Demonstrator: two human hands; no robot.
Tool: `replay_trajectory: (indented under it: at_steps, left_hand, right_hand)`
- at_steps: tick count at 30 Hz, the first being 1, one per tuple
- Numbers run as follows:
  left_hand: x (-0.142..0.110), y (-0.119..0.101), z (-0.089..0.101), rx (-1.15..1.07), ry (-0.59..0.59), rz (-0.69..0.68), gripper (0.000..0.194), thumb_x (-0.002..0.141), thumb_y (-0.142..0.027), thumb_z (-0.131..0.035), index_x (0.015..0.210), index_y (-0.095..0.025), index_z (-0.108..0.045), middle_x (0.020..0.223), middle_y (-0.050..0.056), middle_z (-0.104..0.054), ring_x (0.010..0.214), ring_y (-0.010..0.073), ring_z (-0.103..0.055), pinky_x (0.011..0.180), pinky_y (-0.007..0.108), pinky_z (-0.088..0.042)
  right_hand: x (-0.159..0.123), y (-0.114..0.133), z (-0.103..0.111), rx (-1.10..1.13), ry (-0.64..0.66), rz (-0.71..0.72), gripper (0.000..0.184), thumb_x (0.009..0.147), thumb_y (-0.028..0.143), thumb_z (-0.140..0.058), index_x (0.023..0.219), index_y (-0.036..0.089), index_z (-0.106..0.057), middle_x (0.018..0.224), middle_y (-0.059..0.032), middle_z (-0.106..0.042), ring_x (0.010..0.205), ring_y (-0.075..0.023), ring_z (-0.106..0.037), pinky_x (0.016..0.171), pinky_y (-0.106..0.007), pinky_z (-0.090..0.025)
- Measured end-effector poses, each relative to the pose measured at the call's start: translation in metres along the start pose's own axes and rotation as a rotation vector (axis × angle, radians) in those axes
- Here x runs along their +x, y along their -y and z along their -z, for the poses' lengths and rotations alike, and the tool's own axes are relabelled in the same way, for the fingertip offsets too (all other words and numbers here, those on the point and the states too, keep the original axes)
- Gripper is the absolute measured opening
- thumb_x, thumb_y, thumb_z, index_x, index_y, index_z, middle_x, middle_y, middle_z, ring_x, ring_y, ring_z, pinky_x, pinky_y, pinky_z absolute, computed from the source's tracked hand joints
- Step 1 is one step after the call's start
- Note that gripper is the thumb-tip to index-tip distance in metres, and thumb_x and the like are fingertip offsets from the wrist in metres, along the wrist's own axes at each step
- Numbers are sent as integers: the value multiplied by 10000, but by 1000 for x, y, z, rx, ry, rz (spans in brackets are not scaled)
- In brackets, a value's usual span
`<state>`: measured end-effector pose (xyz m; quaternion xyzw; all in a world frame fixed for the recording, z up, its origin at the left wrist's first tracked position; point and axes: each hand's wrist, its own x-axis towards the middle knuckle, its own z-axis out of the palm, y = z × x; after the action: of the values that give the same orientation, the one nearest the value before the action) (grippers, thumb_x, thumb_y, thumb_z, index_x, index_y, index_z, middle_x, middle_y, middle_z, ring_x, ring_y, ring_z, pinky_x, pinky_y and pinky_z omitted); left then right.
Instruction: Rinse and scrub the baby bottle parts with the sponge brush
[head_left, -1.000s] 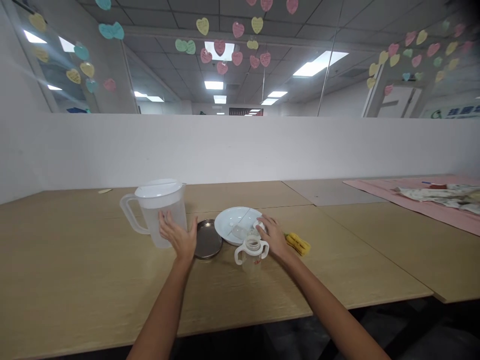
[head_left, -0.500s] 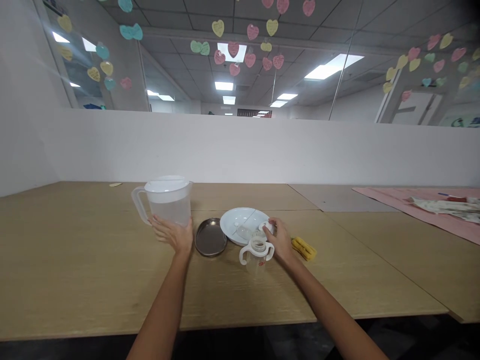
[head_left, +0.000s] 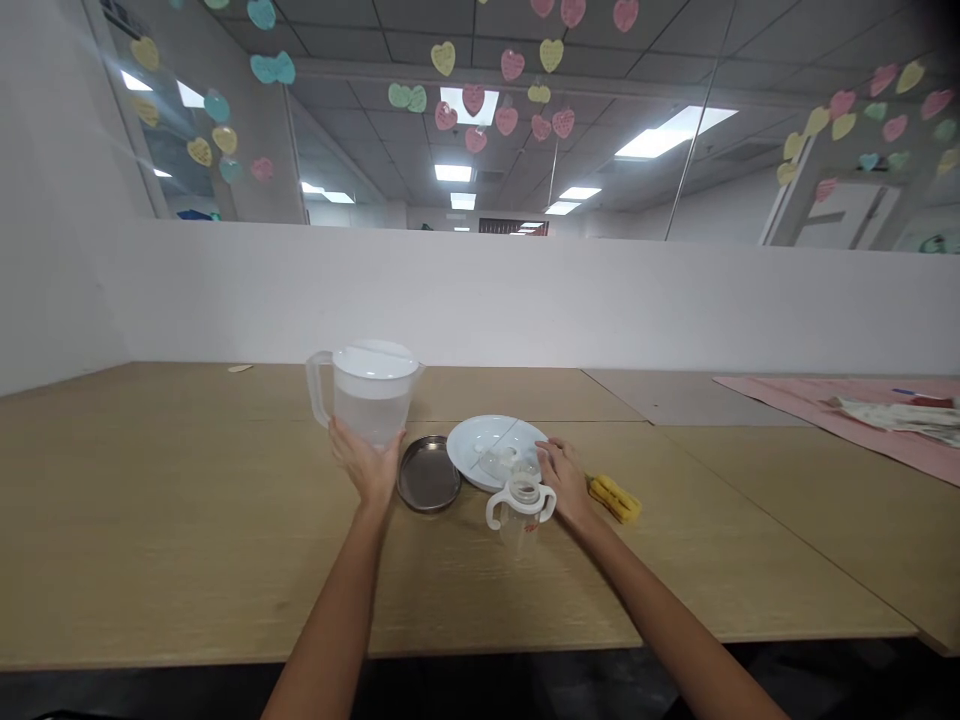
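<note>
Heart-shaped notes [head_left: 512, 65] on glass [head_left: 360, 160], lit ceiling panels [head_left: 454, 173], pink cloth [head_left: 795, 395] – rumpled fabric [head_left: 892, 415] (pale) on top

Red marking on the bottle [head_left: 520, 530], too small to read.

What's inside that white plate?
In the white plate are small clear and white pieces. The right hand covers part of its right edge, and the bottle with handles blocks some of the front, so I can't see what's there.

Bright ceiling panels [head_left: 675, 132] glare; the hands blur slightly.
</note>
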<state>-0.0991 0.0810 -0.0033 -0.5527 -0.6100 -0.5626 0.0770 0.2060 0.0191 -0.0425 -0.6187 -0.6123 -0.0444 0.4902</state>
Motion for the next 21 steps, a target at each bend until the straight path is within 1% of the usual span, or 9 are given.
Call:
replay_trajectory:
  at_steps: [2, 4, 6, 8, 10, 14, 16, 18, 21]
  left_hand:
    - [-1, -3, -1, -23, -45, -46, 1049, 745, -538, -630, 1442, -32, -30, 1475, 280, -187, 1355, 406, -212, 1098, 531, -265]
    - [-2, -5, -1, -19, -55, -123, 1033, 741, -535, -637, 1444, -30, -73, 1470, 277, -214, 1355, 396, -229, 1103, 520, -265]
    - [-2, -8, 0, 5, -59, -203, 1026, 740, -536, -636, 1442, -24, -90, 1466, 281, -225, 1360, 391, -228, 1105, 528, -251]
    - [-3, -9, 2, 30, -60, -273, 1012, 744, -540, -626, 1441, -20, -107, 1463, 284, -232, 1367, 387, -219, 1106, 538, -237]
    - [-3, -9, 2, 42, -50, -324, 1001, 749, -539, -618, 1443, -25, -112, 1458, 283, -247, 1368, 384, -224, 1103, 542, -237]
    - [-3, -8, 0, 66, 0, -413, 1002, 737, -508, -645, 1451, -48, -113, 1458, 271, -265, 1365, 388, -236, 1098, 552, -233]
    - [-3, -7, -1, 95, 21, -456, 985, 735, -470, -660, 1451, -51, -128, 1463, 271, -256, 1370, 393, -220, 1099, 563, -216]
    - [-4, -7, -1, 115, 32, -490, 966, 737, -443, -664, 1450, -52, -142, 1463, 272, -255, 1371, 398, -215, 1098, 574, -201]
    - [-4, -8, -2, 113, 29, -521, 966, 736, -447, -662, 1450, -48, -147, 1457, 273, -270, 1366, 398, -227, 1098, 573, -198]
  right_hand:
    - [0, 3, 2, 60, -28, 9, 455, 906, 459, -306, 970, 175, -657, 1047, -133, -590, 1018, -264, -523, 899, -409, -394]
    - [-1, 5, 4, 153, -70, -6, 432, 915, 454, -299, 848, 185, -630, 891, -90, -609, 883, -231, -547, 807, -367, -418]
    - [-3, 7, 6, 263, -126, -46, 424, 920, 455, -304, 704, 199, -563, 706, -37, -572, 711, -195, -527, 678, -319, -412]
    - [-5, 8, 8, 354, -175, -57, 438, 922, 458, -321, 594, 213, -478, 577, -2, -499, 595, -170, -474, 596, -297, -375]
    - [-7, 9, 9, 397, -194, 19, 458, 927, 441, -333, 534, 222, -414, 523, 9, -449, 554, -158, -437, 583, -297, -353]
    - [-13, 10, 10, 350, -156, 332, 438, 934, 356, -350, 519, 219, -392, 506, 9, -405, 525, -145, -380, 588, -307, -323]
    - [-15, 11, 10, 304, -120, 447, 410, 925, 311, -372, 528, 211, -403, 510, 8, -395, 522, -139, -365, 576, -302, -308]
    - [-16, 11, 10, 270, -113, 500, 392, 916, 275, -389, 531, 205, -406, 513, 6, -391, 526, -135, -365, 562, -295, -297]
    - [-16, 12, 11, 252, -137, 526, 379, 908, 239, -399, 532, 200, -414, 516, 3, -398, 524, -131, -372, 549, -286, -292]
